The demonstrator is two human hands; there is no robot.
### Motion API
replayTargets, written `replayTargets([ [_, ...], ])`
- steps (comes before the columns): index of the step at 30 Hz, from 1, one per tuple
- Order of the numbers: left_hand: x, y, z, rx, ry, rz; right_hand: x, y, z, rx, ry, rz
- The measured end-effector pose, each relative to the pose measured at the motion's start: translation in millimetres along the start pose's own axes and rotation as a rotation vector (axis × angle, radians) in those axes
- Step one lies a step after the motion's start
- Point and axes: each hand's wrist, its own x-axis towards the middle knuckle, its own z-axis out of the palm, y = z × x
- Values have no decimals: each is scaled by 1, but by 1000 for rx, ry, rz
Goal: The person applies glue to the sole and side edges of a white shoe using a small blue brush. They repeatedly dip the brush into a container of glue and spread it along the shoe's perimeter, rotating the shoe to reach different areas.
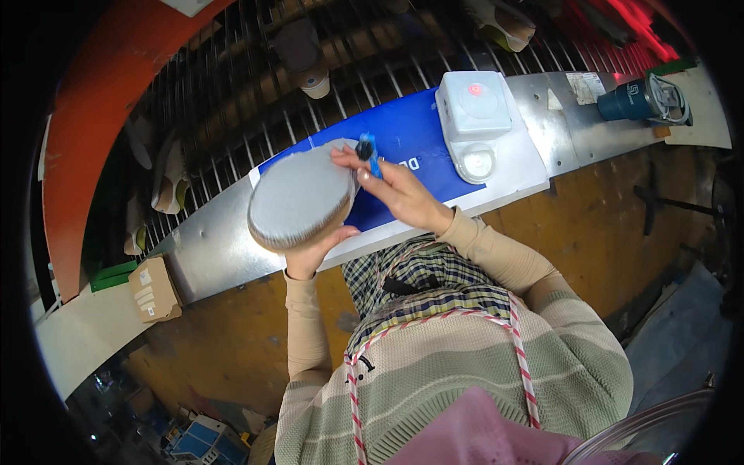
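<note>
In my left hand is a shoe upper, its flat grey underside turned up and its rim finely ribbed. My left fingers wrap beneath it, mostly hidden, with the thumb along the near side. My right hand pinches a small blue-handled brush with a dark part near its top. The right fingertips reach the right end of the upper. Below both lies a blue sheet on the bench. To the right stand a white box-shaped container and a small round clear dish.
Beyond the metal ledge runs a rack of metal rollers carrying several shoes, one pale shoe at left. A dark blue tumbler lies at the far right. A cardboard box sits at the left end. An orange panel rises at left.
</note>
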Motion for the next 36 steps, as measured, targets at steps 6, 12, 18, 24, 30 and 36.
replayTargets([
  [6, -17, -11, 15, 828, 110, 231, -15, 5, 23, -211, 84, -76],
  [12, -20, 0, 19, 439, 337, 210, -5, -6, 31, -216, 83, -146],
  [18, -14, 17, 6, -406, 277, -135, -43, -32, -49, -813, 353, -45],
  [24, -3, 9, -7, 180, 159, 80, -127, -57, -113, -1206, 493, 132],
  [30, -12, -13, -27, -834, 94, -417, -142, -41, -126, -1363, 535, 137],
  [36, -21, -55, -53, 61, 64, -97, -129, -24, -126, -1443, 557, 138],
])
